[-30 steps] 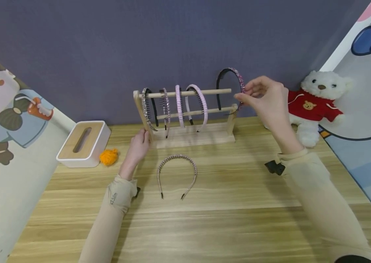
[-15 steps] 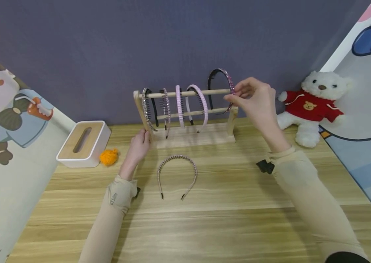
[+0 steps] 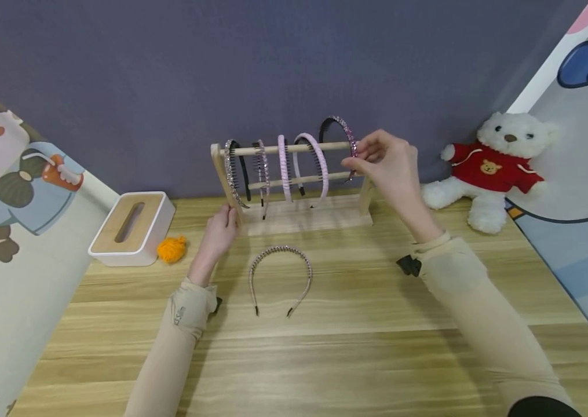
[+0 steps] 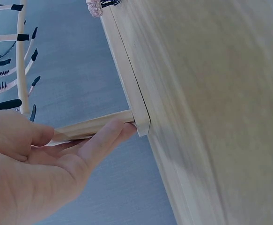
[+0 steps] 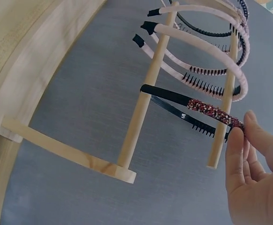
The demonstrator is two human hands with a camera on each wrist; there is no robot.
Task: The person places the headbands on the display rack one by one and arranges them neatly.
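Note:
A wooden headband rack (image 3: 332, 215) stands near the dark wall. My left hand (image 3: 222, 229) grips its left upright (image 4: 92, 125) low down, thumb on one side and fingers on the other. Between thumb and fingertips, my right hand (image 3: 390, 168) pinches a black headband (image 5: 206, 110) with red and pink sparkles. That headband loops over the rack's upper bar near its right end, and one black tip lies at the lower bar in the right wrist view. Further left hang two pink headbands (image 3: 284, 168), a thin beaded one, and a silvery headband (image 3: 229, 171) with a black inside.
On the wooden table before the rack lies a thin beaded headband (image 3: 280, 249), tips toward me. To the left are a white tissue box (image 3: 155, 237) with a wooden lid and an orange yarn ball (image 3: 171, 249). A white teddy bear (image 3: 492, 156) in a red sweater sits right.
My right hand has moved left along the rack with the sparkly black headband, from beyond the bar's end to over the bar. My left hand stays on the upright.

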